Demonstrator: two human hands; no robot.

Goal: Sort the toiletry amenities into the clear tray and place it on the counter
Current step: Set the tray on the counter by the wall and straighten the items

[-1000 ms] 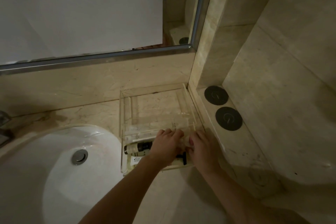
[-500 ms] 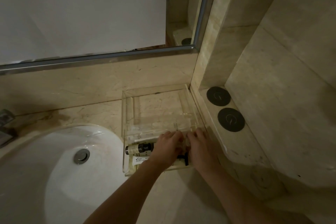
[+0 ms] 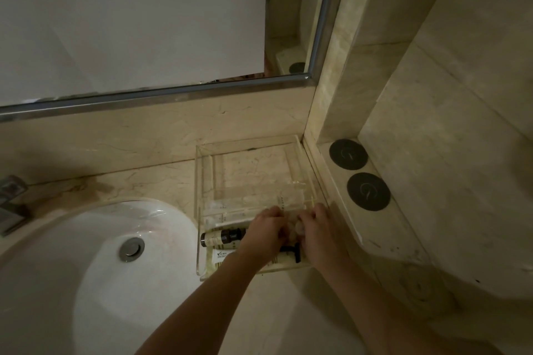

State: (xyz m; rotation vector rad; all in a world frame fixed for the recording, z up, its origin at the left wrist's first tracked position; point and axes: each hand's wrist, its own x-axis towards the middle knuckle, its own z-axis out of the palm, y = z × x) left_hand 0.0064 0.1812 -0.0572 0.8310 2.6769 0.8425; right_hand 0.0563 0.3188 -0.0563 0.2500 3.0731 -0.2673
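Observation:
A clear acrylic tray (image 3: 205, 170) with dividers stands on the marble counter (image 3: 150, 181), pushed into the corner by the wall. In its near compartments lie a small dark-capped bottle (image 3: 222, 237) and a pale tube with a label (image 3: 219, 257). A black item (image 3: 292, 251) shows between my wrists. My left hand (image 3: 264, 232) and my right hand (image 3: 320, 232) are both inside the tray's near right part, fingers curled around a small pale wrapped item (image 3: 297, 229) between them. What exactly that item is stays unclear.
A white round sink (image 3: 86, 268) with a metal drain (image 3: 131, 248) lies left of the tray, with a faucet (image 3: 11, 204) at the far left. Two dark round coasters (image 3: 348, 153) (image 3: 368, 191) sit on a raised ledge to the right. A mirror (image 3: 129, 23) hangs above.
Both hands have crept slightly farther into the tray, toward its divider, and stay close together. The tray and bottles have not moved.

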